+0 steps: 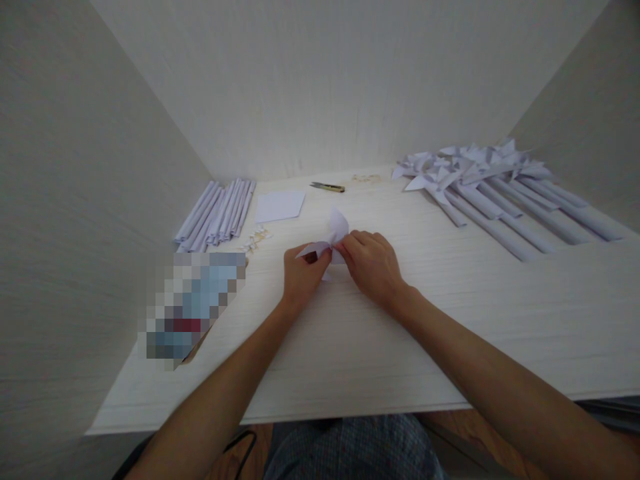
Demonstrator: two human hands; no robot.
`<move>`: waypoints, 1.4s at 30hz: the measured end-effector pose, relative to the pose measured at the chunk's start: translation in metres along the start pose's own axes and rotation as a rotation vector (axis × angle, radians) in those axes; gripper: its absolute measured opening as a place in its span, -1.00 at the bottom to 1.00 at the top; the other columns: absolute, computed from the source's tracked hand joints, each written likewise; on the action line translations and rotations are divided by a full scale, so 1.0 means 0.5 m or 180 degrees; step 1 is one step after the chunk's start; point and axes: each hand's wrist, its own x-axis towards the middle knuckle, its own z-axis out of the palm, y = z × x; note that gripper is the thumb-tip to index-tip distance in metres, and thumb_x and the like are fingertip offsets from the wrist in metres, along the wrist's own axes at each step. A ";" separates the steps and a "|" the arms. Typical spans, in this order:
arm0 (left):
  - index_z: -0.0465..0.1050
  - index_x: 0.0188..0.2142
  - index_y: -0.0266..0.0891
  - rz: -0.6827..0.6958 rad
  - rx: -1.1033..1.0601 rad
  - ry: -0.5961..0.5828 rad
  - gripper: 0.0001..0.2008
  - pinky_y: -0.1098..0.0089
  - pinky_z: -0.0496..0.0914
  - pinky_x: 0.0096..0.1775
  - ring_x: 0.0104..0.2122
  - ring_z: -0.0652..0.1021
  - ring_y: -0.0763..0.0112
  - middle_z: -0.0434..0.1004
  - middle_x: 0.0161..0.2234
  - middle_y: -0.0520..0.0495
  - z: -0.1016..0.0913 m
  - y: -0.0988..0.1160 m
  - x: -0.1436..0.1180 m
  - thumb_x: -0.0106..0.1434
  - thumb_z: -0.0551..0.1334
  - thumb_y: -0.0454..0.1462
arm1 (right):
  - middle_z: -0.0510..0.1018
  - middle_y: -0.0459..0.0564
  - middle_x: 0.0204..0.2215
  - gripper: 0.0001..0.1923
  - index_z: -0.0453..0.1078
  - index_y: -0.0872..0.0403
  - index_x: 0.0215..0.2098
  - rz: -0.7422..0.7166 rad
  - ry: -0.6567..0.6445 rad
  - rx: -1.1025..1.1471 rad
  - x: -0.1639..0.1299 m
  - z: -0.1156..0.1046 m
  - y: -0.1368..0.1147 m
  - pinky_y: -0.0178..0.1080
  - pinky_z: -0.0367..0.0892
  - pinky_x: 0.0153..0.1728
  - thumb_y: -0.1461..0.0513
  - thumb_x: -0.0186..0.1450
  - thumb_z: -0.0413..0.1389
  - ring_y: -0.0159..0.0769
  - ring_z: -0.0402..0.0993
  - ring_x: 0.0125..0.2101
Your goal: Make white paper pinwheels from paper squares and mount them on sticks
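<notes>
A white paper pinwheel is held just above the middle of the table, its curved blades showing between my hands. My left hand is closed on its left side, thumb near the centre. From the right, my right hand pinches at the centre with thumb and fingers together. Whether something small sits between those fingertips is hidden. Beyond the hands lie a flat stack of white paper and small yellow-handled thread snips.
Rolled paper tubes lie at the back left, near small white-and-tan pieces. A blurred-out object rests at the left. Several finished pinwheels on paper sticks are piled at the back right. Walls enclose the table behind and at both sides.
</notes>
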 end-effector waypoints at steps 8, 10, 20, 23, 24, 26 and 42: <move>0.27 -0.74 -0.29 -0.0035 0.0002 0.0000 -0.80 0.51 0.14 -0.60 -0.68 0.22 0.59 0.18 -0.75 0.12 -0.001 -0.002 -0.001 -0.07 0.18 -0.28 | 0.42 0.02 -0.48 -0.82 0.23 0.12 -0.42 0.0031 -0.0145 -0.0030 -0.001 0.002 -0.007 -0.26 -0.01 -0.43 0.30 0.27 -0.17 -0.28 0.27 -0.44; 0.26 -0.74 -0.29 -0.0045 -0.0003 0.0030 -0.79 0.51 0.13 -0.61 -0.68 0.21 0.59 0.17 -0.76 0.12 -0.001 -0.002 0.001 -0.07 0.18 -0.28 | 0.42 0.02 -0.47 -0.83 0.22 0.11 -0.42 0.0012 -0.0117 0.0074 -0.002 0.002 -0.006 -0.27 0.00 -0.42 0.30 0.27 -0.16 -0.28 0.27 -0.43; 0.23 -0.76 -0.28 0.0065 0.0092 0.0088 -0.78 0.52 0.09 -0.63 -0.68 0.18 0.61 0.13 -0.77 0.13 -0.002 0.000 0.002 -0.07 0.17 -0.28 | 0.45 -0.04 -0.54 -0.73 0.27 0.10 -0.49 -0.0056 -0.0069 0.0017 -0.004 -0.002 0.003 -0.25 -0.09 -0.44 0.23 0.29 -0.16 -0.33 0.25 -0.49; 0.24 -0.76 -0.29 0.0056 0.0061 0.0050 -0.77 0.52 0.10 -0.63 -0.68 0.19 0.60 0.14 -0.76 0.13 -0.002 -0.001 0.001 -0.06 0.18 -0.27 | 0.46 -0.03 -0.55 -0.71 0.27 0.10 -0.49 0.0005 -0.0093 -0.0125 -0.002 -0.001 0.000 -0.24 -0.11 -0.44 0.23 0.30 -0.18 -0.31 0.25 -0.49; 0.24 -0.75 -0.29 0.0045 0.0043 0.0030 -0.78 0.52 0.11 -0.62 -0.68 0.19 0.60 0.15 -0.76 0.12 -0.001 -0.001 0.000 -0.07 0.18 -0.27 | 0.46 -0.03 -0.54 -0.72 0.27 0.10 -0.48 0.0021 -0.0106 -0.0154 -0.001 -0.001 -0.002 -0.24 -0.11 -0.43 0.24 0.30 -0.18 -0.31 0.25 -0.48; 0.25 -0.75 -0.29 0.0017 0.0010 0.0009 -0.79 0.51 0.12 -0.62 -0.68 0.20 0.60 0.16 -0.76 0.12 0.000 -0.002 0.000 -0.07 0.18 -0.28 | 0.46 -0.01 -0.51 -0.76 0.26 0.11 -0.46 0.0036 -0.0141 -0.0159 -0.001 -0.002 -0.005 -0.24 -0.11 -0.43 0.27 0.29 -0.17 -0.29 0.25 -0.46; 0.24 -0.75 -0.28 0.0030 0.0115 0.0056 -0.79 0.52 0.11 -0.62 -0.68 0.19 0.60 0.15 -0.76 0.13 -0.002 -0.004 0.002 -0.07 0.16 -0.29 | 0.47 -0.05 -0.54 -0.73 0.28 0.10 -0.51 -0.0012 -0.0050 0.0029 -0.004 0.001 -0.003 -0.24 -0.11 -0.43 0.23 0.29 -0.14 -0.32 0.27 -0.48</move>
